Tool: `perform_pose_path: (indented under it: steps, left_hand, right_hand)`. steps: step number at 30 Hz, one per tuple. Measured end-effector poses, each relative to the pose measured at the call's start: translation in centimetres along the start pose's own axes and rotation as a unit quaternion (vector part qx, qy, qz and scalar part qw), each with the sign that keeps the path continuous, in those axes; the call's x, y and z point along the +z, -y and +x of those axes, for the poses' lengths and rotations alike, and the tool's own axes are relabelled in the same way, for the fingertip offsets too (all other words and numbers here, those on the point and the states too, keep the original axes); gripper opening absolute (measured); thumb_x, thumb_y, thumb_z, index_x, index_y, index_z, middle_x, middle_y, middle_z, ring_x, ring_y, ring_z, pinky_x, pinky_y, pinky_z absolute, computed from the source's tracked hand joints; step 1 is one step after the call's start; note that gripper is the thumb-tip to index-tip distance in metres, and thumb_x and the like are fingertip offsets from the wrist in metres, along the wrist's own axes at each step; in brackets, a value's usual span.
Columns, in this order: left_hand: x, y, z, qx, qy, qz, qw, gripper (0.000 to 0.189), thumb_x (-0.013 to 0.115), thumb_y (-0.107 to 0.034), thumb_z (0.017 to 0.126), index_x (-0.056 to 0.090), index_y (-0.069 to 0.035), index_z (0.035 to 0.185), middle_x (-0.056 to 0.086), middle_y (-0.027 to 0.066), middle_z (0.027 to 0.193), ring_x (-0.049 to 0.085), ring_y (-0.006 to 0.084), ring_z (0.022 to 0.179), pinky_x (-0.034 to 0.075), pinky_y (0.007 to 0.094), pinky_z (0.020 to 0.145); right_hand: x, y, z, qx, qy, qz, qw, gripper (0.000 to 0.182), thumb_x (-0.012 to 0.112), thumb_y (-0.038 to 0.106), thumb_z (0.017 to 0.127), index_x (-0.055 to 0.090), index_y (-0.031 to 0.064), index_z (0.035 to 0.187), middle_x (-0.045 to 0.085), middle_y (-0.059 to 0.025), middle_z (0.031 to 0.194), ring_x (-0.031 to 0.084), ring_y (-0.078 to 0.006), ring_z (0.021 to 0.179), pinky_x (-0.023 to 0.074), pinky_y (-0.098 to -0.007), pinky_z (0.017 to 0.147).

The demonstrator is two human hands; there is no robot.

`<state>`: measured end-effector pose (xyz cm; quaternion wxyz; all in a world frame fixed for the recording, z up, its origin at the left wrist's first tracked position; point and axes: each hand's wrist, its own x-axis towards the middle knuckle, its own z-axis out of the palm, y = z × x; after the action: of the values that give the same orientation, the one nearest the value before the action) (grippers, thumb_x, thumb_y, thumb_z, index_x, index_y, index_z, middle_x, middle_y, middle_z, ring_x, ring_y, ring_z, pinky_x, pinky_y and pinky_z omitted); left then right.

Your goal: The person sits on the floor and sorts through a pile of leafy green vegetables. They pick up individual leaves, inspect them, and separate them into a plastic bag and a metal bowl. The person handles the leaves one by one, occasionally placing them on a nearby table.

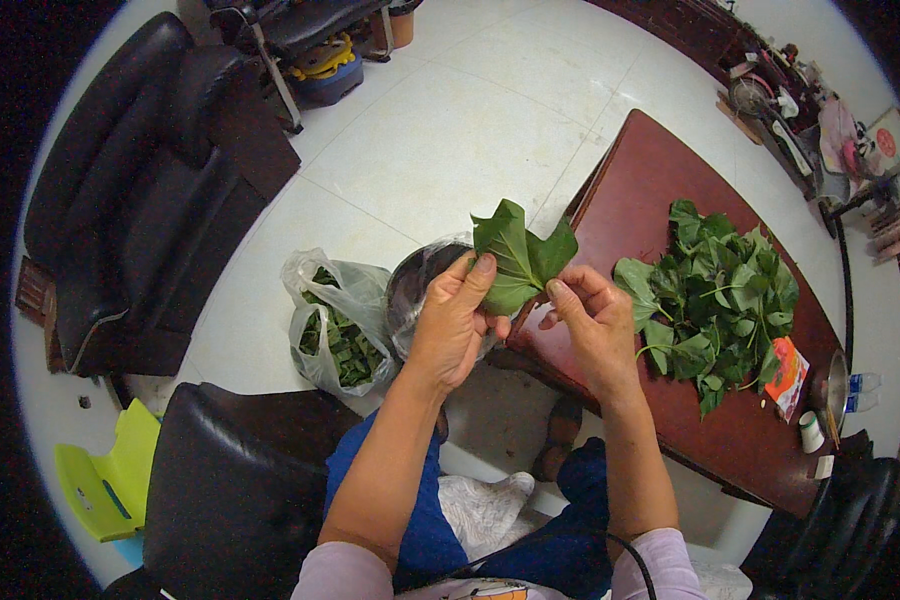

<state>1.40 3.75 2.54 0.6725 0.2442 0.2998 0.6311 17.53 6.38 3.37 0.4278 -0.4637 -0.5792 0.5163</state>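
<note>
My left hand grips a green lobed leaf with its thumb across the left part. At the leaf's base, my right hand pinches near the stem end between thumb and finger. Beneath the left hand stands a round dark bin with a clear plastic liner, partly hidden by that hand. To its left, a translucent plastic bag on the floor holds cut greens. A heap of leafy greens lies on the reddish-brown wooden table to the right.
Near the heap are an orange-and-white packet, a white cup, a metal bowl and plastic bottles. A black sofa, a lime-green plastic chair and a black leather seat stand at left.
</note>
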Motion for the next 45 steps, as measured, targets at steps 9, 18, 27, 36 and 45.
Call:
perform_pose_path:
  steps: [9, 18, 27, 36, 45]
  left_hand:
    - [0.8, 0.3, 0.0, 0.027, -0.009, 0.000, 1.000, 0.026, 0.060, -0.020, 0.092, 0.057, -0.002, 0.110, 0.064, 0.0043, 0.096, 0.061, 0.0103, 0.082, 0.050, 0.0240, 0.073]
    - [0.3, 1.4, 0.1, 0.076, -0.092, 0.175, 0.977, 0.033, 0.069, -0.008, 0.081, 0.056, -0.002, 0.110, 0.063, 0.0027, 0.095, 0.059, 0.0093, 0.083, 0.048, 0.0234, 0.076]
    - [0.0, -0.1, 0.2, 0.086, -0.116, 0.144, 0.979, 0.031, 0.056, -0.001, 0.082, 0.053, -0.003, 0.113, 0.063, 0.0060, 0.093, 0.058, 0.0107, 0.080, 0.048, 0.0238, 0.064]
    - [0.0, -0.4, 0.2, 0.032, -0.094, 0.032, 0.995, 0.026, 0.069, -0.018, 0.085, 0.059, -0.004, 0.104, 0.059, 0.0014, 0.084, 0.054, 0.0091, 0.070, 0.043, 0.0216, 0.058]
    - [0.3, -0.3, -0.3, 0.026, -0.036, 0.078, 0.996, 0.024, 0.070, -0.011, 0.083, 0.062, -0.003, 0.104, 0.064, 0.0011, 0.088, 0.055, 0.0068, 0.074, 0.044, 0.0219, 0.061]
  right_hand:
    - [0.5, 1.0, -0.3, -0.008, 0.001, -0.053, 0.999, 0.015, 0.063, 0.012, 0.085, 0.063, -0.0031, 0.089, 0.064, -0.0061, 0.074, 0.062, -0.0096, 0.066, 0.0495, -0.0248, 0.057]
    - [1.4, 0.7, -0.7, -0.033, 0.008, -0.053, 0.998, 0.013, 0.062, 0.010, 0.086, 0.062, -0.0028, 0.089, 0.065, -0.0077, 0.077, 0.059, -0.0104, 0.063, 0.0481, -0.0259, 0.054]
    - [0.4, 0.3, 0.0, -0.034, -0.067, 0.009, 0.997, 0.011, 0.057, 0.008, 0.091, 0.058, -0.0023, 0.093, 0.063, -0.0072, 0.083, 0.060, -0.0114, 0.072, 0.0519, -0.0254, 0.059]
    - [0.4, 0.3, 0.0, 0.003, -0.012, 0.085, 0.996, 0.013, 0.062, 0.009, 0.088, 0.058, -0.0014, 0.094, 0.064, -0.0045, 0.079, 0.058, -0.0086, 0.068, 0.0472, -0.0231, 0.058]
    - [0.1, 0.6, 0.0, 0.068, 0.044, 0.005, 0.997, 0.017, 0.064, 0.012, 0.087, 0.059, -0.0021, 0.095, 0.064, -0.0053, 0.081, 0.058, -0.0083, 0.070, 0.0470, -0.0229, 0.055]
